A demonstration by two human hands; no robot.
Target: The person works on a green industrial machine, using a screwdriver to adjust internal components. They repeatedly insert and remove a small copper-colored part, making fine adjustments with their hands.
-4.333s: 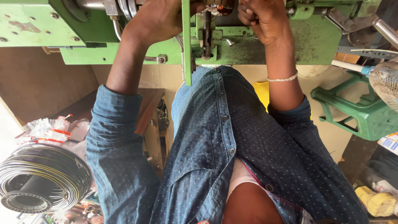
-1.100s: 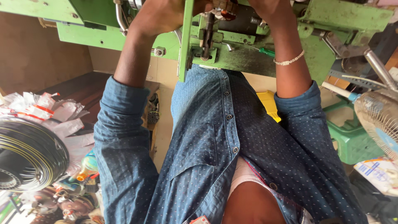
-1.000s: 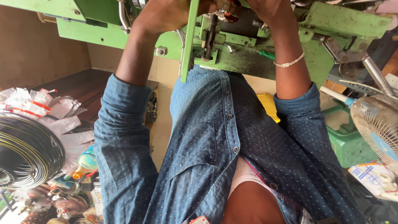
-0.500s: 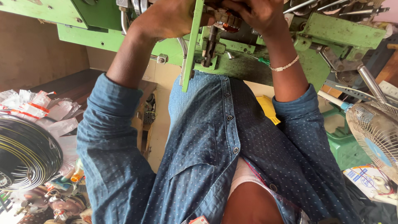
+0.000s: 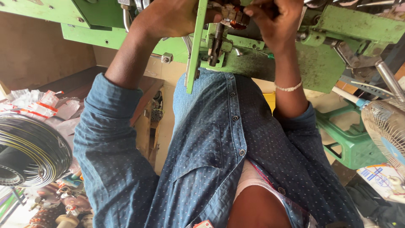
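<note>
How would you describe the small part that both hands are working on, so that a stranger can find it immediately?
Start at the big green machine across the top of the view. Follow its narrow green upright plate to the top, where the left hand and right hand meet. Between them sits a small part wound with copper-brown wire, the only coppery thing among green and grey metal.

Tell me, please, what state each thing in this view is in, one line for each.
Left hand: closed against the green machine.
Right hand: fingers pinched on the copper-wound part.
Copper-wound part: seated in the machine, held from the right.
Wire coil: wound up, lying untouched.
Fan: cannot tell whether it is spinning.
Green stool: upright, unoccupied.
Shirt: buttoned, sleeves rolled up.
</note>
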